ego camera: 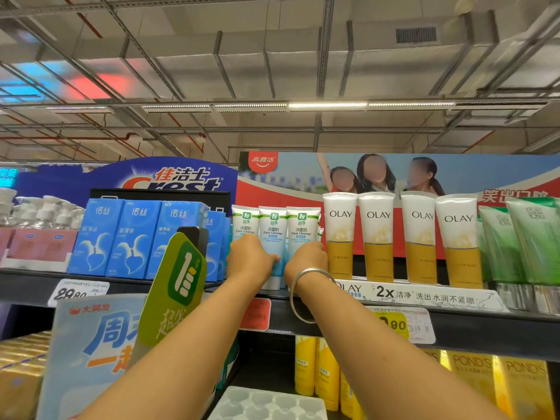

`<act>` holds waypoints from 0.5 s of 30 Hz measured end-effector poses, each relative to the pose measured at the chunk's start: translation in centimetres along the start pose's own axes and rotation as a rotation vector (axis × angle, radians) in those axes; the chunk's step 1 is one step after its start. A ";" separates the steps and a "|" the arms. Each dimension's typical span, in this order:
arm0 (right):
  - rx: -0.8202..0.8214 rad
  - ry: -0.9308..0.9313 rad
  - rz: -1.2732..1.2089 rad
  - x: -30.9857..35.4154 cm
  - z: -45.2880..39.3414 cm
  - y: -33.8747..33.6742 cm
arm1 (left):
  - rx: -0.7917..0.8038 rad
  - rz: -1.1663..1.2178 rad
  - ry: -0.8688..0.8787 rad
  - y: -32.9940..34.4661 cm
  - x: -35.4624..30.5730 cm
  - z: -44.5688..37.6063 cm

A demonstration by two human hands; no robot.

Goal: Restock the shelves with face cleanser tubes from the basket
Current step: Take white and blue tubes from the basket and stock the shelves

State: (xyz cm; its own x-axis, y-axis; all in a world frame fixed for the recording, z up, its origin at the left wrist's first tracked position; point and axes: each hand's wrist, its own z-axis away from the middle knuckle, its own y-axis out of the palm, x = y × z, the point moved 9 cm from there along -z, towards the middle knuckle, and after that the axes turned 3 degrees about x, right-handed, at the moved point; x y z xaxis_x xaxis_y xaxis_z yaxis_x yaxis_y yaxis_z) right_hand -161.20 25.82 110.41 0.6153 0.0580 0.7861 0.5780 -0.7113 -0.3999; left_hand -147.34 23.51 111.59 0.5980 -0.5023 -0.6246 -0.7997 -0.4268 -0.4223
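Both hands are up at the black top shelf: the left hand grips a white-and-blue plastic face cleanser tube, and the right hand, at its 3 o'clock, has fingers curled on the neighbouring tube. The step looks like squaring the row. Next would call for fetching more from the basket, unseen here.

— Sleeves on either arm?
— None; bare from lower frame up to left hand and right hand at centre.
— Anything worn?
— Only a thin, plain silver bangle, hanging loose round the right wrist, just below centre.
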 end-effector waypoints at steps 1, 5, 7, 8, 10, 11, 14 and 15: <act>-0.009 0.003 -0.010 0.0 0.0 0.0 | -0.006 -0.002 0.003 -0.1 0.0 0.0; -0.033 0.006 -0.017 -0.1 0.3 -0.1 | -0.005 0.003 -0.005 0.0 0.3 0.1; -0.026 0.020 0.003 -0.2 0.4 0.0 | 0.002 0.007 -0.015 0.2 0.5 0.1; -0.018 0.028 0.029 -0.2 0.4 0.0 | 0.003 0.010 -0.022 0.2 0.6 0.2; 0.015 0.026 0.130 -0.1 0.7 -0.2 | -0.002 0.016 -0.035 0.2 0.7 0.2; 0.034 0.006 0.161 0.0 0.8 -0.4 | -0.006 0.026 -0.040 0.0 0.7 0.2; 0.078 -0.053 0.139 0.8 1.5 -1.0 | -0.045 0.137 -0.036 -1.1 0.5 0.5; 0.078 -0.060 0.117 0.9 1.9 -1.4 | -0.063 0.189 -0.023 -1.7 0.3 0.7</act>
State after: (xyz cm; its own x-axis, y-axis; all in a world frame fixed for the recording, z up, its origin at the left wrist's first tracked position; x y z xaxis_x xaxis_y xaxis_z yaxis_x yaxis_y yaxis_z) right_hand -160.42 28.13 110.80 0.7104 0.0211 0.7035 0.5387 -0.6595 -0.5242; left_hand -145.79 24.62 111.67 0.4358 -0.5607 -0.7041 -0.8920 -0.3734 -0.2547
